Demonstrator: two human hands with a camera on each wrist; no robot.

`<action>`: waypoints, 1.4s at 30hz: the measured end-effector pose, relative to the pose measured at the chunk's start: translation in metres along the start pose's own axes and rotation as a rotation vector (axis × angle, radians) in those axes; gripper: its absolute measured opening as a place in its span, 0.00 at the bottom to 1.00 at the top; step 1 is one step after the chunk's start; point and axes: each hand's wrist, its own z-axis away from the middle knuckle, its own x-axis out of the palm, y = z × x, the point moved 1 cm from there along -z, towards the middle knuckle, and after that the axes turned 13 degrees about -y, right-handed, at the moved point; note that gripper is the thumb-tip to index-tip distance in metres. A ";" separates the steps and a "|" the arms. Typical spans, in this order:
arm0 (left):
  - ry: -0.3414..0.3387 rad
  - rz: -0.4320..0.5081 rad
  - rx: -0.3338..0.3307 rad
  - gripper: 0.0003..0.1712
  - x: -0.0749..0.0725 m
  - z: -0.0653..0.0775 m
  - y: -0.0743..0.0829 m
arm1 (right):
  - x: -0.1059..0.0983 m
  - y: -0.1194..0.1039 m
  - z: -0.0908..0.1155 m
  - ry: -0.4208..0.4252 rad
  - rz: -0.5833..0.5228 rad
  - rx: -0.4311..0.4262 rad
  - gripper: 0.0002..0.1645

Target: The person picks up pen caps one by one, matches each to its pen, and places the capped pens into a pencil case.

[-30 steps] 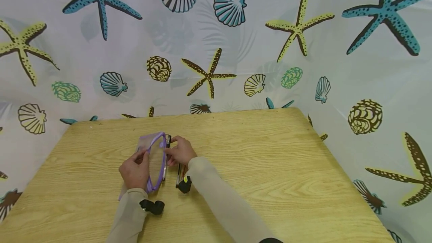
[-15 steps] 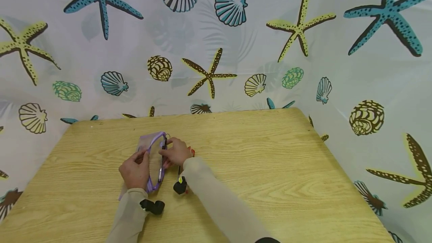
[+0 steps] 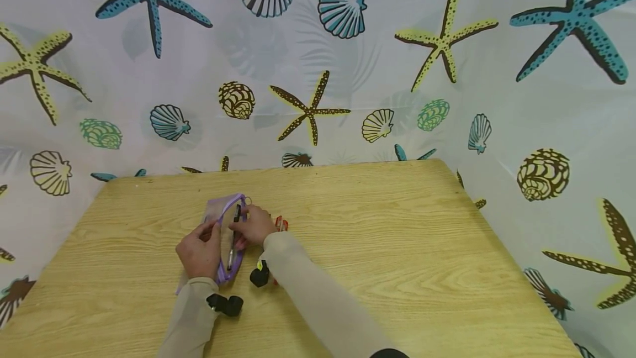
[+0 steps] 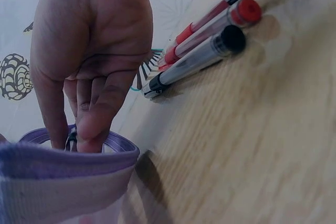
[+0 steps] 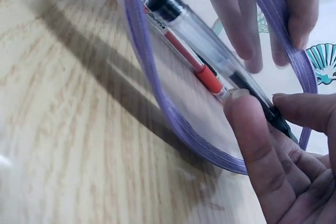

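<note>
A clear pencil pouch with a purple zipper edge (image 3: 215, 208) lies on the table, its mouth spread wide. My left hand (image 3: 199, 250) pinches the left side of that edge between thumb and fingers. At the opening, my right hand (image 3: 255, 226) pinches a clear-barrelled black pen (image 5: 207, 40) between thumb and finger. The pen slants across the mouth, capped end away from the hand. Behind it, a red pen (image 5: 194, 59) shows inside the pouch. In the left wrist view the right fingertips dip behind the purple rim, hiding most of the held pen.
Beside the pouch, a black pen (image 4: 194, 65) and red pens (image 4: 210, 35) lie on the wooden table (image 3: 397, 247), partly under the right forearm in the head view. A shell-and-starfish curtain (image 3: 318, 59) stands behind the table.
My right hand has moved left with the black pen, from beside the pouch's right edge to over its open mouth. Red pen ends have come into sight behind the wrist. The left hand stays put.
</note>
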 end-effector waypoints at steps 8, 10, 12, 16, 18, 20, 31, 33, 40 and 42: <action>-0.017 0.010 0.005 0.10 0.002 0.000 0.001 | -0.001 0.000 -0.001 -0.014 -0.041 -0.040 0.26; -0.013 0.008 0.009 0.10 0.002 0.000 0.000 | -0.002 0.001 0.000 -0.020 -0.055 -0.043 0.26; -0.009 0.009 0.014 0.10 0.002 0.000 0.000 | -0.003 0.001 0.001 -0.025 -0.076 -0.043 0.26; -0.009 0.025 0.018 0.10 0.002 0.000 -0.001 | -0.005 0.001 0.001 -0.031 -0.098 -0.045 0.26; -0.009 0.030 0.017 0.10 0.002 0.000 -0.002 | -0.006 0.002 0.002 -0.034 -0.102 -0.047 0.26; -0.010 0.031 0.013 0.10 0.002 0.000 -0.002 | -0.007 0.001 0.003 -0.032 -0.101 -0.049 0.26; -0.011 0.022 0.006 0.10 0.002 0.002 -0.001 | -0.013 0.001 0.010 0.000 -0.073 -0.060 0.20; -0.012 0.027 0.002 0.11 0.002 0.002 -0.001 | -0.014 -0.001 0.014 0.001 -0.078 -0.064 0.20; -0.009 0.020 -0.002 0.10 0.002 0.002 0.000 | -0.017 -0.002 0.020 0.020 -0.079 -0.064 0.21; -0.008 0.011 0.001 0.10 0.002 0.003 0.001 | -0.018 -0.002 0.023 0.025 -0.064 -0.068 0.20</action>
